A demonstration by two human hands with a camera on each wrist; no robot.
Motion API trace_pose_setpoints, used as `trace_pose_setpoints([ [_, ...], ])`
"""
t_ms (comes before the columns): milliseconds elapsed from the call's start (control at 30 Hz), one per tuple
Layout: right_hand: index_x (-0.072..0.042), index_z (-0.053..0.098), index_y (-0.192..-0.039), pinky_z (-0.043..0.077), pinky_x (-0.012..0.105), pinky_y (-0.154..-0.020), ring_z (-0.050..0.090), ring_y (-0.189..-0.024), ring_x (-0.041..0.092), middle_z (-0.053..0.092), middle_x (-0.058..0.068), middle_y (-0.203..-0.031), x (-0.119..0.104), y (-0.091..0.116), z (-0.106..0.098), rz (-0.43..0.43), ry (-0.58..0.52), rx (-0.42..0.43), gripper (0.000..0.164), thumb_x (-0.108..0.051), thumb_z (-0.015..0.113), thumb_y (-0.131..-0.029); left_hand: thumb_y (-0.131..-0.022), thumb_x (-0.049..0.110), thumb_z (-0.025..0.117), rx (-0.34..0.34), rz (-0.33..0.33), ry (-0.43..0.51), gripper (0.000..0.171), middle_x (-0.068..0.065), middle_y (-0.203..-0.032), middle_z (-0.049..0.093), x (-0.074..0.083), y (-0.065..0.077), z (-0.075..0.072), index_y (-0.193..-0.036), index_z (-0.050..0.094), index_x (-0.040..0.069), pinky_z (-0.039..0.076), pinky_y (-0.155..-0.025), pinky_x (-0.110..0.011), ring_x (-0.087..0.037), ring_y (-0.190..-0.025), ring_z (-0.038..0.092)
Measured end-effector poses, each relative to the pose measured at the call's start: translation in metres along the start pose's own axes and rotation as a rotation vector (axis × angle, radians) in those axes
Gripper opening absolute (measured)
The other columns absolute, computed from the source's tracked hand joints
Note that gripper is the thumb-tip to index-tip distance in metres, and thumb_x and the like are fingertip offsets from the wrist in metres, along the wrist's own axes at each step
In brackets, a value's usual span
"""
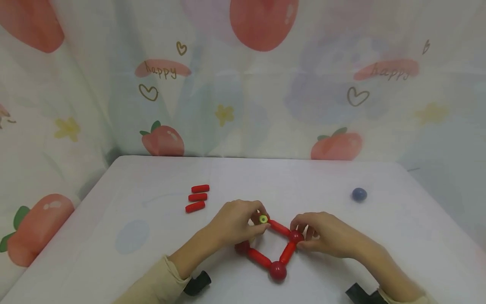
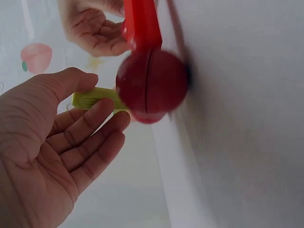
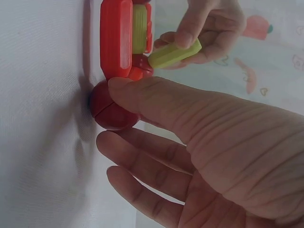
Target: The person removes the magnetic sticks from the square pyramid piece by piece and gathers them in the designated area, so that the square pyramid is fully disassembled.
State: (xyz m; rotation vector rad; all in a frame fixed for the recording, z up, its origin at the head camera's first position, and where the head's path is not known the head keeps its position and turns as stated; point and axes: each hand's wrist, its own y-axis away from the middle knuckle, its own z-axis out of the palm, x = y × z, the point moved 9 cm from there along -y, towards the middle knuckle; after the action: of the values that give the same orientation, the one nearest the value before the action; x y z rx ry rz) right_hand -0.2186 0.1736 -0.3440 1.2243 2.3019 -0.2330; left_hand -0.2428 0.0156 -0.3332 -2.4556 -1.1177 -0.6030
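Note:
Red balls and rods form a four-sided frame on the white table. My left hand (image 1: 236, 220) pinches a yellow-green rod (image 2: 90, 98) between thumb and fingers. The rod points upward from the frame's far corner, its lower end at a red ball (image 3: 142, 64) there. At the right corner, my right hand (image 1: 329, 234) grips another red ball (image 1: 296, 237) with thumb and fingertips. A red ball (image 1: 278, 271) marks the near corner, joined by red rods (image 1: 260, 258) on both sides. The left-corner ball (image 1: 242, 248) is partly covered by my left hand. A second yellow-green rod (image 3: 139, 28) shows behind a red one.
Three loose red rods (image 1: 198, 197) lie in a column left of the frame, farther back. A blue ball (image 1: 359, 194) sits at the back right of the table (image 1: 159, 261). Printed curtains (image 1: 265, 93) hang behind and at the left side.

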Motion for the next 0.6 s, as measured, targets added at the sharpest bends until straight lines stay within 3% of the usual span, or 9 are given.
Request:
trace_pose_setpoints([
  [333,-0.021,0.070,-0.113,0.054,0.023,-0.070,0.057,-0.079,0.003,0.065,-0.013,-0.095,0.005,0.003,0.000,0.031,-0.006,-0.016,0.034,-0.022,0.085,-0.083,-0.090,0.018,0.079,0.043,-0.041,0.221,0.017,0.008,-0.077,0.065,-0.033,0.005,-0.013,-0.106,0.073,0.012,0.053,-0.062,-0.023,-0.010,-0.071,0.059],
  [600,-0.021,0.070,-0.113,0.054,0.021,-0.070,0.058,-0.079,0.003,0.065,-0.013,-0.096,0.004,0.001,0.002,0.034,-0.024,-0.025,0.033,-0.022,0.085,-0.083,-0.087,0.011,0.081,0.035,-0.084,0.215,0.020,0.004,-0.086,0.070,-0.052,0.009,-0.013,-0.103,0.070,0.012,0.055,-0.069,-0.020,-0.010,-0.075,0.061],
])
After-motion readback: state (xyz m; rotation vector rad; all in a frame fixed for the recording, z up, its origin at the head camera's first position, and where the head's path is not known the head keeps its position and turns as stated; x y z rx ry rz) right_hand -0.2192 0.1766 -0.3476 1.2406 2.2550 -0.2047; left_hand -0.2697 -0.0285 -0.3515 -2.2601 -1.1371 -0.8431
